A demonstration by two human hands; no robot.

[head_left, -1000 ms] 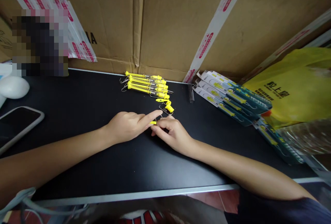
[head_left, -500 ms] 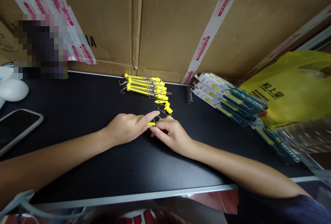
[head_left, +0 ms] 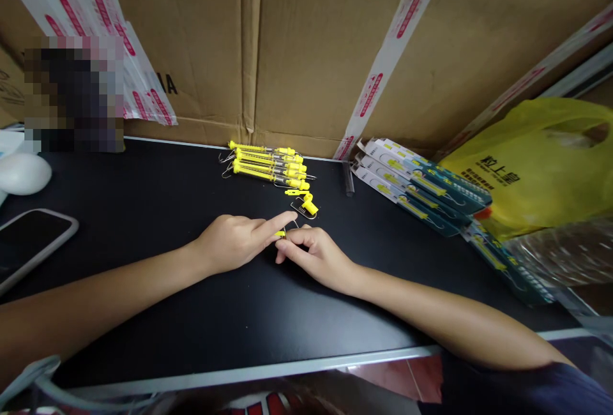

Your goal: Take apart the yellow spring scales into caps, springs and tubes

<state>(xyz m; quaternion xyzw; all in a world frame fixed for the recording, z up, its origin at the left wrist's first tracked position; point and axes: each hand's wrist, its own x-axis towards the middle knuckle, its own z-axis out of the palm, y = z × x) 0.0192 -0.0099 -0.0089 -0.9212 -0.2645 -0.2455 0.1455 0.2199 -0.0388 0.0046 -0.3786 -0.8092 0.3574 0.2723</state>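
Note:
My left hand (head_left: 235, 241) and my right hand (head_left: 316, 255) meet at the middle of a black table (head_left: 158, 211). Together they pinch a small yellow part with a thin wire hook (head_left: 281, 233). The left forefinger points out over it; the right fingers curl round it. Just beyond lie loose yellow pieces and a wire frame (head_left: 306, 204). Further back sits a pile of several yellow tools with hooks (head_left: 268, 165).
Packaged tools on blue cards (head_left: 421, 191) lie fanned at the right, beside a yellow plastic bag (head_left: 531, 166). A phone (head_left: 29, 239) and a white rounded object (head_left: 22, 172) lie at the left. Taped cardboard boxes (head_left: 306, 45) wall the back.
Both hands stay together on the small part; the right fingers have curled a little tighter. The view has shifted slightly.

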